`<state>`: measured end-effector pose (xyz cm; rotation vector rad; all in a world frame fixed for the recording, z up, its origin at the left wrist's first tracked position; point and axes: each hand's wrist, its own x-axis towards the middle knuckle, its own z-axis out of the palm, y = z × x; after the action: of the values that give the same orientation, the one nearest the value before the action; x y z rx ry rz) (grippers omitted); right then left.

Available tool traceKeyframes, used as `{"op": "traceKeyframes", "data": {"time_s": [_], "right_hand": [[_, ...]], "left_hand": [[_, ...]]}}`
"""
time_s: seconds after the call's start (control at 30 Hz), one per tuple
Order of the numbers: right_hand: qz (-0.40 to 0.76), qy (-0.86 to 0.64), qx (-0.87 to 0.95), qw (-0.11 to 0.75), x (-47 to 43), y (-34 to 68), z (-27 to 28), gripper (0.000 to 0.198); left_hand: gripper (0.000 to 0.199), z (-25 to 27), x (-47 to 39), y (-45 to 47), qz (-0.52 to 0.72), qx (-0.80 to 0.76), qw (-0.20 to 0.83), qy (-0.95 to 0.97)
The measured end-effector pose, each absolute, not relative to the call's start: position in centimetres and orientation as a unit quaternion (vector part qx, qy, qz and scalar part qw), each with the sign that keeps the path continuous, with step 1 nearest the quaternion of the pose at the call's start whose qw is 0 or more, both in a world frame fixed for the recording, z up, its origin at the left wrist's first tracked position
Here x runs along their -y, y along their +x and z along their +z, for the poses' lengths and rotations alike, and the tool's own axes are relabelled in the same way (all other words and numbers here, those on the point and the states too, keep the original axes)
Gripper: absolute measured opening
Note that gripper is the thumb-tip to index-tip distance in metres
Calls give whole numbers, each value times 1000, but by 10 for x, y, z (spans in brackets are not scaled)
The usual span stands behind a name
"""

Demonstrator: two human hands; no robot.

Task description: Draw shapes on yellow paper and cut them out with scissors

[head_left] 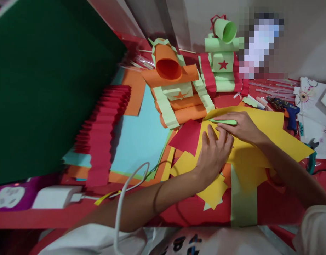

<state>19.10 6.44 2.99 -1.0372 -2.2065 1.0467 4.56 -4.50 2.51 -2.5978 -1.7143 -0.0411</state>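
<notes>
A slim light-green pen-shaped tool (228, 122) sits in my right hand (241, 124), its tip pointing left near the left edge of a yellow paper sheet (258, 148). I cannot make out whether it is a pen or a cutter. My left hand (214, 152) rests on the same yellow paper, fingers spread and nothing held. A red paper piece (188, 136) lies just left of my fingers. Behind them stands an orange paper figure (169, 67) made of rolled tubes with pale green strips. Smaller yellow scraps (213, 193) lie below my left wrist.
A green-and-red paper figure (222, 78) stands at the back, beside a blurred-out patch. Blue sheets (141, 141) and folded red paper (100, 141) lie left, under a large dark green board (46, 78). A glue gun (291, 113) and pliers (311, 156) are right. A white cable (119, 205) crosses my left arm.
</notes>
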Motion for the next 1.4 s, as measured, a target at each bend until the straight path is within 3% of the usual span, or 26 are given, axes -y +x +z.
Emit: {"op": "traceKeyframes", "data": {"time_s": [0.4,0.8,1.17,1.4], "right_hand": [[402,-396,795,222,-71,185,33,20],[393,-377,809,221,-72,187,30,23],[328,-339,854,219,-75,185,23,23],[360,-353,840,200,-76,183,26,26]], "left_hand": [[31,19,44,47,-36,559,28,-828],[48,27,41,43,11,574,-17,-818],[49,24,44,42,3,567,-26,-823],[49,21,45,43,-17,570,-26,-821]]}}
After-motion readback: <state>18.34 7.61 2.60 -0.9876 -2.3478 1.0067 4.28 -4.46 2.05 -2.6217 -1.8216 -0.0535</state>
